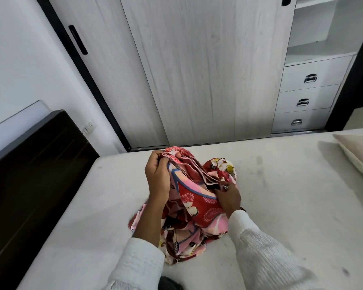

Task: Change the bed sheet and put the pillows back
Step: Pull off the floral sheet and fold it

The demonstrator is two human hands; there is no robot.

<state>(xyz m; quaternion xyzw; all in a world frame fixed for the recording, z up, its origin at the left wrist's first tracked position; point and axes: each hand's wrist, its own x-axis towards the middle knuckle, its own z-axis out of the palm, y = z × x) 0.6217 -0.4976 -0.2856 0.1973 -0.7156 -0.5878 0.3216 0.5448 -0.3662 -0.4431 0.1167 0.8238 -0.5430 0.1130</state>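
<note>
sleeves: white textured cuffs at the near edge of the mattress point(281, 185), one on each forearm.
left hand point(157, 176): raised, fingers curled round the stacked upper edges of the sheet.
right hand point(228, 196): lower, fingers dug into the folds, pinching cloth.
bed sheet point(197, 201): red and pink floral print, bunched and part-folded, lower end resting on the mattress near its near edge, between the arms.
mattress: bare, pale, faintly marked; sheet not yet spread on it.
pillow point(360, 158): cream, at the right edge of the mattress, well apart from the sheet.
headboard point(36, 164): dark wood, along the left edge.
wardrobe point(197, 70): pale sliding doors beyond the far edge; drawers point(308, 97) and open shelves to the right.
stage, judged: finding the sheet's edges before opening it out.
risk, judged: layers gripped together may open twisted or wrong way round; a wide fling could drag over the pillow or slide off the far edge.
</note>
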